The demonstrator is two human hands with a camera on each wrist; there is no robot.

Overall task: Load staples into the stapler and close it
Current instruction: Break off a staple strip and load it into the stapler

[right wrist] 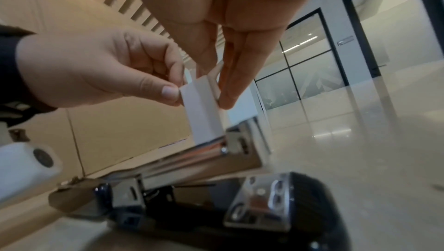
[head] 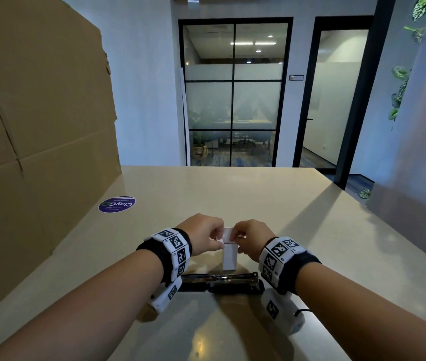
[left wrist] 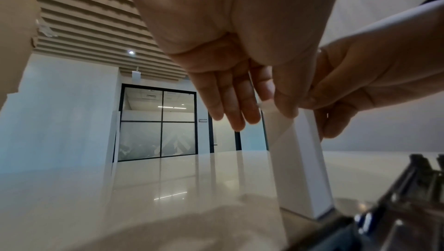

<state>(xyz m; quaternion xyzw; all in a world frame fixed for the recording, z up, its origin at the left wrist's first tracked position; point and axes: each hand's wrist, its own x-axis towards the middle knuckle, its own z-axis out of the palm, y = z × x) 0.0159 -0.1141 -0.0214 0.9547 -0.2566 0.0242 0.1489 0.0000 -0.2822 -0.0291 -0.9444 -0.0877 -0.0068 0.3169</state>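
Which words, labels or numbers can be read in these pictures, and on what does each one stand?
"ClayGo": on the round purple sticker on the table, upside down to the camera; the smaller lines under it are too blurred.
Wall plate beside the door: too small to read.
White box: no print shows.
Wristbands: only square code marks, tiny characters unreadable.

We see a glossy beige surface (head: 232,194) filling the lower frame, a round purple sticker (head: 117,204) at its left. A tall cardboard sheet (head: 37,100) stands along the left. At centre top, a black-framed glass partition (head: 234,92) shows a lit office; a glass door (head: 337,95) sits right of it. Leafy vines (head: 399,92) hang at upper right.
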